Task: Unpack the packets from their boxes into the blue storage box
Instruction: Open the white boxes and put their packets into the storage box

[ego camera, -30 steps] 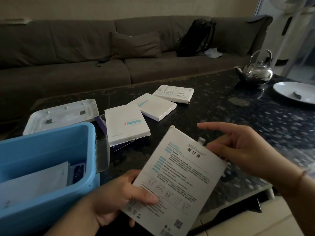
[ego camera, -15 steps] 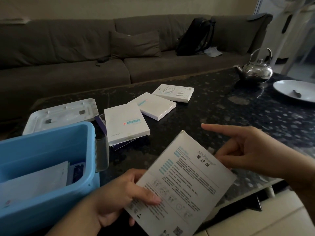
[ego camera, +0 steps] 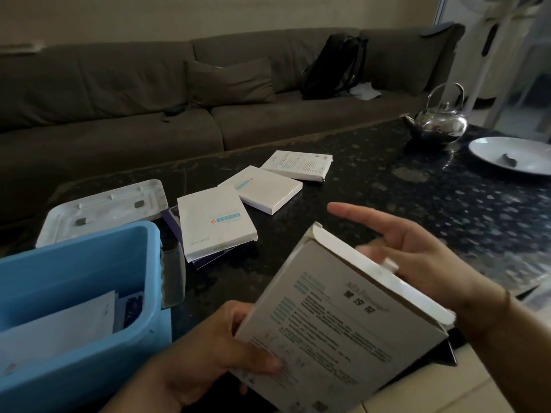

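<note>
Gripped by the left hand (ego camera: 208, 350), the opened box (ego camera: 337, 326) meets right fingertips (ego camera: 387, 262), grasp unclear; packets already in blue storage box (ego camera: 74, 260), three boxes (ego camera: 216, 222) wait mid-frame

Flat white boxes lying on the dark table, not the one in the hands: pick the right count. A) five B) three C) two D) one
B: three flat white boxes lie on the table, the nearest box beside the blue storage box, the middle box and the far box behind it, while the left hand holds a fourth box.
</note>
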Demonstrator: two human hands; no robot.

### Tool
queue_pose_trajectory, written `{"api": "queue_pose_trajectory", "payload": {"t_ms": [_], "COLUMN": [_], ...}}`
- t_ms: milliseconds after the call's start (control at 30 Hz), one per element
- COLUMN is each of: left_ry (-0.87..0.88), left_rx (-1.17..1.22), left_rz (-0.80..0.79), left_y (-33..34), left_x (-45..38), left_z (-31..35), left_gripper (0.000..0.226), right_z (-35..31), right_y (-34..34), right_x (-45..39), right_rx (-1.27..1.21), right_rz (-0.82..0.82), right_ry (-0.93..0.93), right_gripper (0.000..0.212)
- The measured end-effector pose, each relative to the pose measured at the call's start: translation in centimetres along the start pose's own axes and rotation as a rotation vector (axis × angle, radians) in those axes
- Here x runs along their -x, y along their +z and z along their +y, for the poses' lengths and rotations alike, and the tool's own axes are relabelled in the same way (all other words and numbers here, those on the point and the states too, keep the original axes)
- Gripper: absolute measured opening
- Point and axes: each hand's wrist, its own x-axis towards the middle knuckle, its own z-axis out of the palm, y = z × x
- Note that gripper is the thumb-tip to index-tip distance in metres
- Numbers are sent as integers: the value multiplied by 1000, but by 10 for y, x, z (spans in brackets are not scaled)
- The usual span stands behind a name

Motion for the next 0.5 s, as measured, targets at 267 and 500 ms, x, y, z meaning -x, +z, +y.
{"api": "queue_pose_trajectory", "payload": {"t_ms": [267, 500], "left_ry": [74, 229], "left_rx": [60, -277], "left_rz": [276, 659], "left_y": [11, 28], "left_x": [-4, -9], "left_z": [-2, 7], "left_gripper": [36, 29], "right_z": [-8, -14], "right_y": [3, 26], "right_x": [11, 10], "right_rx": [286, 394], "right_rz": [320, 424], "right_ry": [-217, -410], "right_gripper": [73, 39]}}
